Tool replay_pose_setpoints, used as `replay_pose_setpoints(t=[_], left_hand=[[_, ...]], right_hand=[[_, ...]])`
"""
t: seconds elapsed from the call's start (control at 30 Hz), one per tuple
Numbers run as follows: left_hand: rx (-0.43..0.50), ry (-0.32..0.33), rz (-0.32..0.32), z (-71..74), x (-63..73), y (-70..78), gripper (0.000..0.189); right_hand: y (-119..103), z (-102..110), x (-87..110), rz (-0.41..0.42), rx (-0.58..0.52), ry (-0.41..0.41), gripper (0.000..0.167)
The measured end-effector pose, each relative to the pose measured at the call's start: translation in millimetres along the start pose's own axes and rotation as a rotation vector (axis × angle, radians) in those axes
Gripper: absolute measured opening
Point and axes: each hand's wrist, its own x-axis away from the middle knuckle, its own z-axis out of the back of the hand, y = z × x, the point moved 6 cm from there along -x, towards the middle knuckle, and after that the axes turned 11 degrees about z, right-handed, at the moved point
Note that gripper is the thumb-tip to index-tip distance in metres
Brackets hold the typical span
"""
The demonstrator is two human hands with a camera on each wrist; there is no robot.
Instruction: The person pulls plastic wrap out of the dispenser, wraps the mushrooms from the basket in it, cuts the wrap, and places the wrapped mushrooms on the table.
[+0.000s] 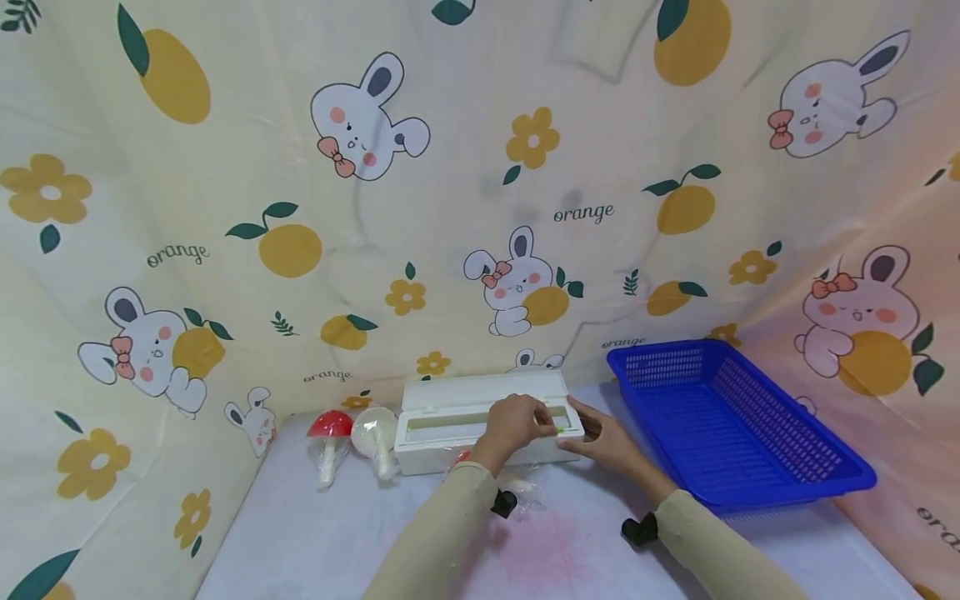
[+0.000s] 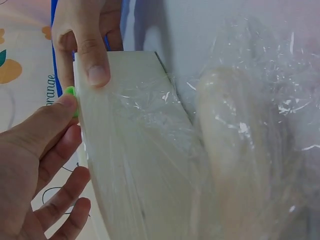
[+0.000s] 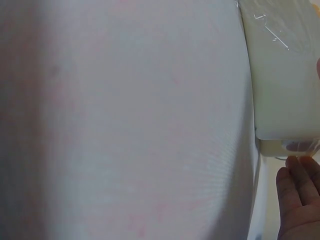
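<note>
A long white plastic-wrap dispenser box point(image 1: 465, 454) stands on the table with its lid point(image 1: 483, 390) raised. My left hand point(image 1: 517, 425) pinches a small green slider point(image 2: 71, 91) on the box's upper edge, near its right end. The other fingers are loosely bent. My right hand point(image 1: 611, 446) grips that end of the box, thumb on the front face and fingers round behind. Clear plastic film point(image 2: 155, 115) hangs over the box front and lies around a pale mushroom stem point(image 2: 225, 130) in front of it. In the head view my left arm partly hides this mushroom.
Left of the box lie a red-capped toy mushroom point(image 1: 328, 437) and a white-capped one point(image 1: 375, 437), both in clear film. A blue plastic basket point(image 1: 738, 492) stands at the right. Behind hangs a patterned cloth point(image 1: 450, 208). The white tablecloth point(image 1: 315, 550) has a pinkish patch.
</note>
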Motion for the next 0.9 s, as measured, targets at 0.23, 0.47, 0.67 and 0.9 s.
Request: replay_pose_setpoints(t=[0.23,0.47,0.67,0.9], left_hand=[[-0.035,-0.009,-0.019,-0.5,-3.6,-1.1,0.010],[-0.024,-0.030,-0.028,1.0,-3.6,-2.0,0.010],[-0.030,-0.056,-0.032,0.9,-5.9,-4.5,0.009],[-0.035,-0.075,-0.044,0.7,-6.2,-5.3,0.009]], right_hand=[[1.1,-0.9,-0.4,-0.031,0.000,-0.009,0.100],[0.0,0.1,0.3,-0.042,0.008,-0.004,0.098],[-4.7,0.5,-0.3,-0.025,0.027,0.003,0.095],[-3.1,-0.5,-0.4,-0.011,0.016,0.014,0.093]])
